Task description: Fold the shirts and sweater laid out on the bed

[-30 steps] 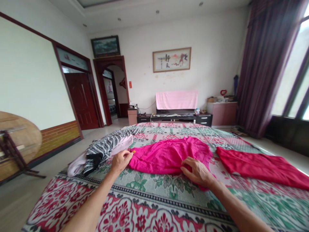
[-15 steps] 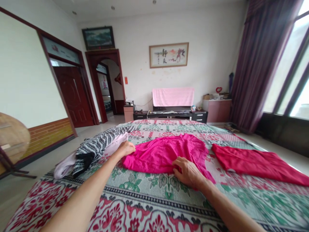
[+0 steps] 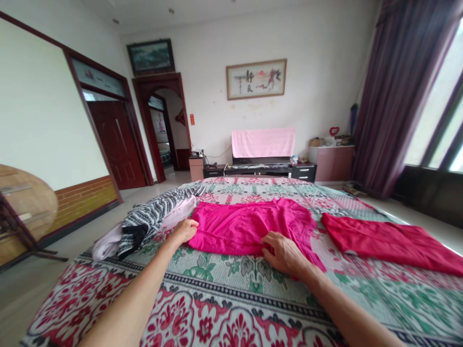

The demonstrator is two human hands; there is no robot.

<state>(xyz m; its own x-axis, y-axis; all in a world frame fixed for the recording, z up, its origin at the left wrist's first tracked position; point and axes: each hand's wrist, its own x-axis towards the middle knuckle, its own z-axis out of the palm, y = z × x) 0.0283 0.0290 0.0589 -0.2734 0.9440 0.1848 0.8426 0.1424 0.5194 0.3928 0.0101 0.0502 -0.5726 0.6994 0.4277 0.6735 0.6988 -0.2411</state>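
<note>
A bright pink garment (image 3: 249, 226) lies spread on the bed's patterned cover (image 3: 224, 284). My left hand (image 3: 185, 230) is closed on the garment's left near corner. My right hand (image 3: 284, 251) pinches the garment's near edge a little right of its middle, with the fingers curled on the cloth. Both forearms reach out over the cover from the lower edge of the view.
A black-and-white striped cloth with a pale lilac one (image 3: 144, 224) is heaped left of the pink garment. A red garment (image 3: 383, 241) lies flat at the right. Beyond the bed stand a dark low cabinet (image 3: 260, 171), a pink cabinet (image 3: 331, 163), purple curtains and a folded round table (image 3: 25, 212).
The pink garment has been pulled flatter and its far edge now lies straighter. My left hand has shifted slightly toward me along the left corner; my right hand stays on the near edge.
</note>
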